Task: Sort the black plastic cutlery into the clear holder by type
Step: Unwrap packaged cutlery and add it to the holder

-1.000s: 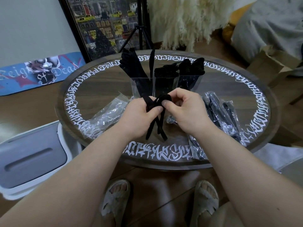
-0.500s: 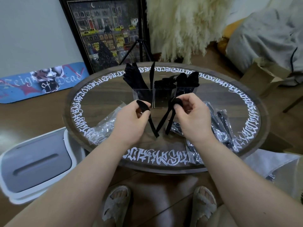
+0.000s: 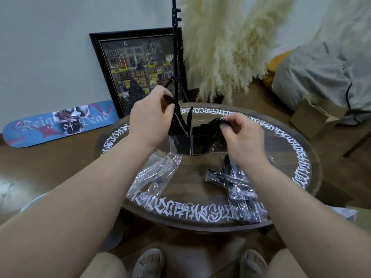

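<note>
**Both hands over the holder**

Left hand [image 3: 149,117] pinches a black knife [image 3: 174,109], its tip down in the left compartment of the clear holder [image 3: 181,144]. Right hand [image 3: 243,137] pinches black cutlery [image 3: 219,123] above the middle and right compartments. Crumpled wrappers [image 3: 154,175] lie on the round worktop [image 3: 281,157].

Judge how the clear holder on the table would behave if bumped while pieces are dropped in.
The clear holder looks like thin rigid plastic, so probably light and apt to slide on the glossy table. Tall black cutlery leans well above its rim, so it may tip if knocked.
</note>
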Motion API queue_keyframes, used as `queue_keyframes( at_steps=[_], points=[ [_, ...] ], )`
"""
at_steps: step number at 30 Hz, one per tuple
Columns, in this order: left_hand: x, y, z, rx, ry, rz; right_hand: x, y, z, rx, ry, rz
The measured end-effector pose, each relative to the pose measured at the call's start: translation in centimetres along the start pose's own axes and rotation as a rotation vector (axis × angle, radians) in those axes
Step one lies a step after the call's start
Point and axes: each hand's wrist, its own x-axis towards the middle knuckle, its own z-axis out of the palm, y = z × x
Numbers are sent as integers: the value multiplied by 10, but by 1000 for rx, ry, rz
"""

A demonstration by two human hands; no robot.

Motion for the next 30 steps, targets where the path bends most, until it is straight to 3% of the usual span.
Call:
queue_keyframes(
  at_steps=[10, 17, 22, 26, 30],
  points=[
    [19, -17, 31, 276, -193, 139, 19, 15, -1, -49, -31, 12],
    [18, -32, 56, 248, -321, 119, 21, 27, 3, -31, -75, 53],
    [11, -35, 71, 363, -449, 115, 23, 30, 6, -56, -115, 54],
    [6, -31, 71, 278, -444, 100, 23, 28, 7, -84, -164, 64],
    [-1, -15, 63, 157, -402, 202, 23, 26, 9, -110, -196, 58]
  ],
)
